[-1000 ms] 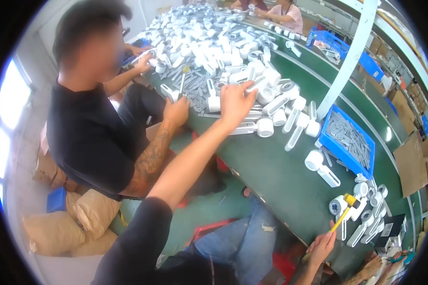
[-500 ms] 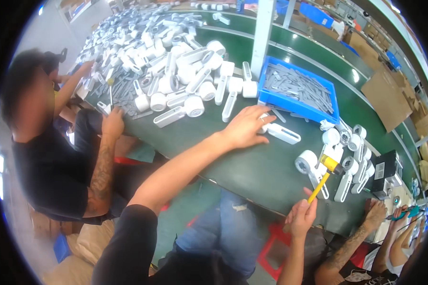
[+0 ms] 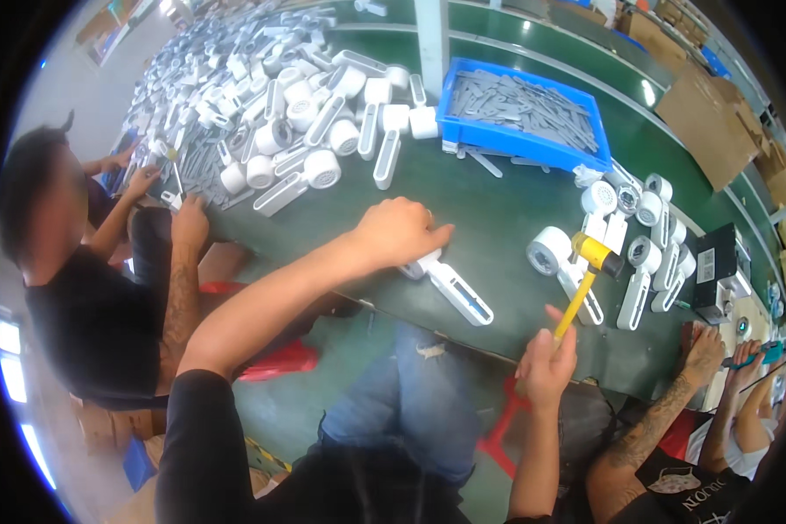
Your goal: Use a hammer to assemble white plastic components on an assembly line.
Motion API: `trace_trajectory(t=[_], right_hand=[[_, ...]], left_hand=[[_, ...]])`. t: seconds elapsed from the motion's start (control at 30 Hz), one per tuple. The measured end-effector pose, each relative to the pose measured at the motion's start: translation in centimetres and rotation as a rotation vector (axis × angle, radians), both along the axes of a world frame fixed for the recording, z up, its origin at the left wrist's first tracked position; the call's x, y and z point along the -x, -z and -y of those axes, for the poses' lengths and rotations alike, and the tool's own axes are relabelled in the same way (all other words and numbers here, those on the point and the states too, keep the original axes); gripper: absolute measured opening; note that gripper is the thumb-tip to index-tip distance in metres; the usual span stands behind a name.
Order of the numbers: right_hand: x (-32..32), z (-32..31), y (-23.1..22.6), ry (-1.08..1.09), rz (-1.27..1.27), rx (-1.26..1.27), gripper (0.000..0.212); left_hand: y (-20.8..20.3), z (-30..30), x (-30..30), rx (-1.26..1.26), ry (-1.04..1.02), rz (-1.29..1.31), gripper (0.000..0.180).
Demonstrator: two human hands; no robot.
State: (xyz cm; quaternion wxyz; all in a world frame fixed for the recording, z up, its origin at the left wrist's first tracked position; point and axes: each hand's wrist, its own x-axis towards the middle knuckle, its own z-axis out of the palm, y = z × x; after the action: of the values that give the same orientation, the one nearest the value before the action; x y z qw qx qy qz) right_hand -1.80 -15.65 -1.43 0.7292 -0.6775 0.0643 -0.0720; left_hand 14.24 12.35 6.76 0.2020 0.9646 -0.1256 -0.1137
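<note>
My left hand [image 3: 397, 232] is closed over the round head of a white plastic part with a long slotted handle [image 3: 463, 295], which lies on the green tabletop. The head is mostly hidden under my fingers; the handle points toward me and to the right. In my right hand [image 3: 548, 362] a mallet with a yellow handle and a yellow-and-black head [image 3: 596, 255] is gripped upright near the table's front edge. Behind the mallet head stands a group of similar white parts [image 3: 642, 266], several with handles toward me.
A blue tray [image 3: 522, 144] of grey strips stands at the back by a white post [image 3: 431, 44]. A large heap of white parts [image 3: 301, 109] and loose grey strips covers the left. A co-worker [image 3: 96, 297] sits at left; another's arm [image 3: 672, 393] rests at right beside a black box [image 3: 719, 275].
My left hand has drawn the white part from near the blue tray toward me, and its handle has turned toward the front. My right hand still holds the mallet up.
</note>
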Motion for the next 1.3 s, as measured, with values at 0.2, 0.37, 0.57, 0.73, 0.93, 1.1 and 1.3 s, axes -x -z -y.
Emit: trace_trajectory(t=[0.2, 0.37, 0.57, 0.73, 0.93, 1.1, 1.3], right_hand=[[0.2, 0.1, 0.3, 0.001, 0.023, 0.065, 0.038], [0.8, 0.4, 0.2, 0.013, 0.047, 0.077, 0.035], [0.3, 0.3, -0.3, 0.003, -0.011, 0.085, 0.035], [0.4, 0.3, -0.2, -0.002, -0.03, 0.077, 0.036], [0.3, 0.1, -0.5, 0.007, -0.013, 0.082, 0.038], [0.2, -0.4, -0.7, 0.057, 0.011, 0.117, 0.03], [0.3, -1.1, -3.0, 0.105, -0.098, 0.037, 0.029]], left_hand=[[0.3, -0.4, 2.2, -0.206, -0.004, 0.263, 0.058], [1.5, 0.6, -7.1, -0.035, 0.336, 0.528, 0.028], [6.1, 4.8, -12.8, 0.123, 0.508, 0.382, 0.023], [4.0, 4.3, -8.3, 0.251, 0.512, 0.302, 0.019], [4.5, 0.5, -8.1, 0.314, 0.326, 0.408, 0.024], [5.8, 0.0, -6.7, 0.292, 0.308, 0.298, 0.018], [-0.8, -0.7, -0.7, 0.573, 0.151, -0.026, 0.013]])
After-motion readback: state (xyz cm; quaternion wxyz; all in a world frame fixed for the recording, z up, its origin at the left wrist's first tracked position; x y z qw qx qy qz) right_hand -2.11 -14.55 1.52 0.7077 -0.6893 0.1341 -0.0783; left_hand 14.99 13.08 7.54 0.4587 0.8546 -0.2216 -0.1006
